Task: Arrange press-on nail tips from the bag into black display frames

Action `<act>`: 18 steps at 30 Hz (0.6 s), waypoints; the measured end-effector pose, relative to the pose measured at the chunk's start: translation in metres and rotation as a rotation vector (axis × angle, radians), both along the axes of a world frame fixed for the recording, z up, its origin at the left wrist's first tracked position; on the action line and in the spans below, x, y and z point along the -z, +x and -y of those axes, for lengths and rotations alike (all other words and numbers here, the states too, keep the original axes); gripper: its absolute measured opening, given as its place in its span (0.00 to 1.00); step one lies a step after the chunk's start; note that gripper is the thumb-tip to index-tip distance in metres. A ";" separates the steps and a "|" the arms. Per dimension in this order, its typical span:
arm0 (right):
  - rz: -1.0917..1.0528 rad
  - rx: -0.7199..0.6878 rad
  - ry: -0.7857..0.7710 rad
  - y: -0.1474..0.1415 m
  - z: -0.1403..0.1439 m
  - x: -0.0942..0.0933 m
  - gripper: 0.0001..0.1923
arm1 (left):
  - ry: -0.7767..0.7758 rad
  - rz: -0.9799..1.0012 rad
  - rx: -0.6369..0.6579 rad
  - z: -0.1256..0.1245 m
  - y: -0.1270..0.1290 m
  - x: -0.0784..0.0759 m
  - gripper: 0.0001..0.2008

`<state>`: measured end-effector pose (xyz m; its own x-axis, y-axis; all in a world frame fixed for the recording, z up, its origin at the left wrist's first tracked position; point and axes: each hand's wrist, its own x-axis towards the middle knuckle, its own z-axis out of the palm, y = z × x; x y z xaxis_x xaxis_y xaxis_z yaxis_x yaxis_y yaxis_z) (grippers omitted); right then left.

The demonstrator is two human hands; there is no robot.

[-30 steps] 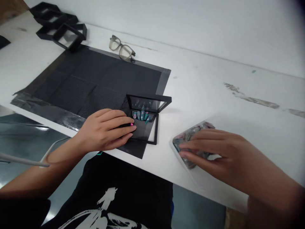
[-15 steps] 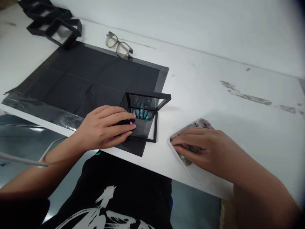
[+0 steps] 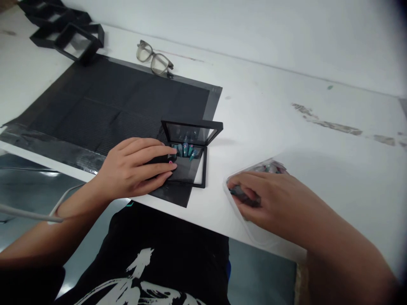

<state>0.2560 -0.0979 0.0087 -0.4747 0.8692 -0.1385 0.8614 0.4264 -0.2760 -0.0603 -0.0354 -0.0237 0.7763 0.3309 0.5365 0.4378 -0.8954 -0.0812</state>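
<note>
My left hand lies flat, palm down, at the lower centre-left of the frame, with its fingers spread and resting on the left part of the open black display case. It presses on the case rather than gripping it; nothing is enclosed in the hand. The case sits on the lower right corner of the black mat. Its lid, a black frame with a clear pane, stands tilted up at the far side. A row of teal press-on nails lies along the far edge of the case base, just beside my left fingertips.

My right hand is at the lower centre-right of the frame, palm down, with its fingers curled into the clear plastic container that rests on the white table. The fingers touch the mixed loose pieces inside it. A dark piece shows under the fingertips, but I cannot tell whether it is pinched or only touched.

A pair of glasses lies at the upper centre-left, just beyond the far edge of the mat. Several empty black frames are stacked at the upper left corner of the frame, at the far left corner of the mat
</note>
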 end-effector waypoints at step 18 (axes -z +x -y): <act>0.006 0.022 -0.030 0.013 0.000 0.000 0.04 | -0.060 0.015 0.000 -0.001 0.000 0.002 0.13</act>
